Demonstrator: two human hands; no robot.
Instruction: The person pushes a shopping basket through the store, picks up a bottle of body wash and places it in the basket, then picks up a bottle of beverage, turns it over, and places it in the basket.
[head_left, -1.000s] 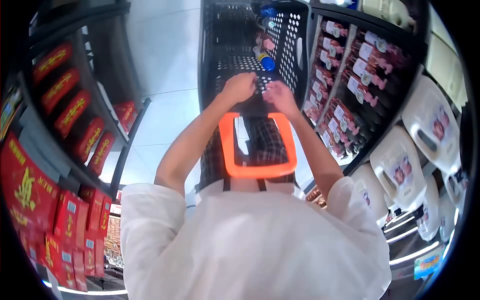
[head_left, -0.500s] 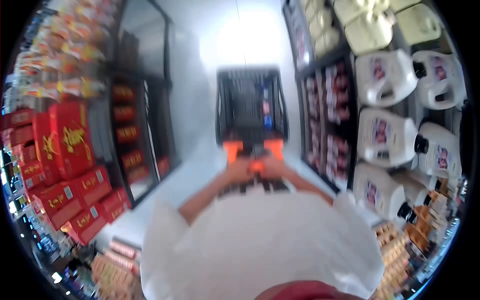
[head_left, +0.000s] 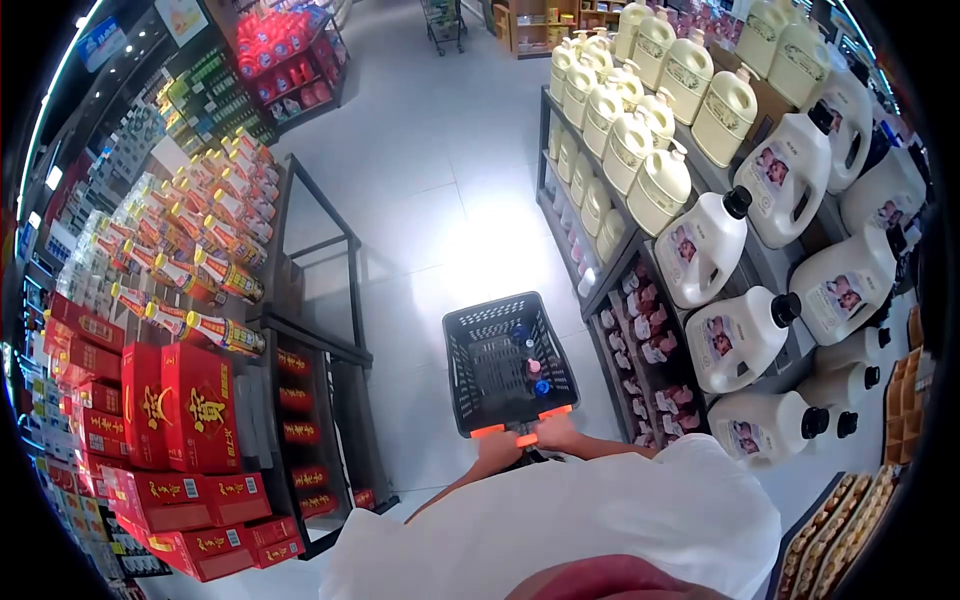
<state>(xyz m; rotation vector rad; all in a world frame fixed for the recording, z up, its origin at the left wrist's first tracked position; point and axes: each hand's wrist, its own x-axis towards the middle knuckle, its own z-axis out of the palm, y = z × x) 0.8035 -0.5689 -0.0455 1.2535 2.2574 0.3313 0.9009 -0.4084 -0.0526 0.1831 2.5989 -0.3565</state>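
Observation:
A black shopping cart (head_left: 462,345) with a slatted basket stands directly in front of me. My left hand (head_left: 497,452) is closed round the left part of its orange handle (head_left: 527,440). Close beside it, my right hand (head_left: 556,433) grips the right part of the same handle. Inside the basket, along its right side, lie a few small items. One has a blue cap (head_left: 542,387) and another a pink top (head_left: 533,367); their exact kind is too small to make out. The fingers are partly hidden under the hands.
Large white jugs (head_left: 740,340) and cream pump bottles (head_left: 660,188) line the right shelf. Red gift boxes (head_left: 200,410) and orange-capped bottles (head_left: 230,275) fill the left rack. Pale floor tiles (head_left: 415,230) run between them. Another cart (head_left: 443,22) stands farther up the aisle.
My view has tilted up and sharpened, showing more of the aisle ahead. The cart now sits lower in view, slightly turned. Both hands have stayed on the handle.

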